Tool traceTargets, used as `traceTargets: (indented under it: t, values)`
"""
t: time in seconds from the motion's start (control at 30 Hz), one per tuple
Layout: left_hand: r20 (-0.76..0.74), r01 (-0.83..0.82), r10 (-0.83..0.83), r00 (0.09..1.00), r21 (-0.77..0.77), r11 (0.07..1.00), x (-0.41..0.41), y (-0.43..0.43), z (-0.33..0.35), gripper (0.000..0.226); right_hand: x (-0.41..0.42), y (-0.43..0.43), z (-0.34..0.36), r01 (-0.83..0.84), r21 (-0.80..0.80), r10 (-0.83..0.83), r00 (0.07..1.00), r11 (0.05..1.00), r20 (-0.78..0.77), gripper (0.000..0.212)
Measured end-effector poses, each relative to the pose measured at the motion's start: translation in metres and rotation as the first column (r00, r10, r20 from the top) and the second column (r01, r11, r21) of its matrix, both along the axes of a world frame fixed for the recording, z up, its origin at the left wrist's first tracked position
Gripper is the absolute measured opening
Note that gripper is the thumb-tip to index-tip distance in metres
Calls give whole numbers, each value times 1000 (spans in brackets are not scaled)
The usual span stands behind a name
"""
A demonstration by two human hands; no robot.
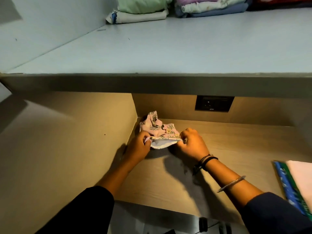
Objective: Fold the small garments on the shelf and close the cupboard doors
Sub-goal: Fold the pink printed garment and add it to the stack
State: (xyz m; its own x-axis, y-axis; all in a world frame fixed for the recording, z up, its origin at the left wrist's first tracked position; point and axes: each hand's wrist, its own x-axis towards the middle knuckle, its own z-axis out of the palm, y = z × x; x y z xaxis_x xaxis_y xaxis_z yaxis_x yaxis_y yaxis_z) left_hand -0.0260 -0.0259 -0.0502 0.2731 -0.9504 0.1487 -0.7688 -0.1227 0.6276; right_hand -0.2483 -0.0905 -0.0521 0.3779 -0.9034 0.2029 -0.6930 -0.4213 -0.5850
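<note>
Now left hand (139, 146) and right hand (190, 144) pinch garment (160, 130) (pink).

Side wall (84, 132) hems left; stack (297, 183) blocks right; centre shelf (236, 149) open.

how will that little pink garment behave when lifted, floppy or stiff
Probably floppy: the pink garment lies crumpled behind the edge stretched between the left hand and right hand. Likely light: small, thin cloth. Pushed on the shelf, it would probably bunch rather than slide.
</note>
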Motion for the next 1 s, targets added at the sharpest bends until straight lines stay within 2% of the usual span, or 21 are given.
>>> traceTargets:
  t: [0.03, 0.1, 0.13, 0.2, 0.23, 0.3, 0.37, 0.4, 0.43, 0.53, 0.6, 0.63, 0.7, 0.77, 0.83, 0.9, 1.0]
  values:
    - [-77, -1, -4, 997, -71, 997, -3, -1, 10, 3, -7, 1, 15, 4, 27, -7, 994, 1000, 107, 14]
    - [-150, 36, -53, 987, -114, 993, -11, 2, 30, 15, -26, 9, 43, -35, 35, 28, 980, 999, 197, 12]
    - [-176, 98, -111, 978, -81, 992, -16, 6, 38, 19, -39, 17, 54, -79, 28, 73, 981, 996, 179, 8]
    - [-213, 271, -249, 945, 80, 959, -28, 20, 43, 24, -68, 37, 65, -192, 60, 189, 981, 980, 49, 4]
    - [-225, 369, -322, 920, 212, 905, -36, 30, 40, 22, -83, 48, 65, -231, 149, 243, 968, 961, -63, 4]
    - [-323, 527, -418, 849, 468, 709, -53, 53, 27, 14, -109, 74, 52, -212, 420, 356, 885, 883, -301, 3]
    - [-445, 602, -405, 799, 607, 520, -69, 74, 11, 12, -130, 102, 34, -133, 626, 449, 808, 768, -380, 9]
    - [-439, 603, -419, 795, 647, 466, -77, 80, 6, 12, -137, 114, 26, -112, 667, 469, 796, 736, -383, 10]
    - [-410, 594, -443, 797, 665, 453, -82, 84, 4, 12, -141, 122, 20, -110, 675, 466, 802, 730, -373, 10]
    - [-352, 569, -462, 814, 644, 512, -93, 77, 7, 8, -150, 124, 13, -96, 636, 337, 902, 765, -270, 13]
    - [-327, 544, -438, 837, 579, 608, -97, 64, 13, 9, -148, 113, 7, -25, 559, 173, 962, 829, -213, 18]
    - [-305, 509, -407, 861, 520, 686, -100, 54, 16, 10, -145, 104, 2, 53, 490, 61, 975, 870, -212, 18]
    - [-220, 364, -299, 928, 374, 853, -102, 28, 12, 5, -141, 80, -13, 258, 370, -183, 957, 893, -227, 21]
    - [-154, 225, -189, 970, 269, 936, -99, -1, 0, 6, -137, 59, -25, 400, 379, -343, 916, 835, -210, 32]
    - [-146, 163, -125, 981, 285, 945, -94, -28, -13, 25, -132, 44, -34, 422, 498, -409, 901, 757, -142, 37]
    - [-152, 112, -59, 987, 368, 923, -91, -49, -28, 48, -126, 34, -42, 422, 591, -504, 863, 688, -30, 35]
    - [-10, 64, -67, 998, 433, 899, -90, -63, -50, 54, -123, 26, -49, 460, 654, -637, 769, 600, 43, 29]
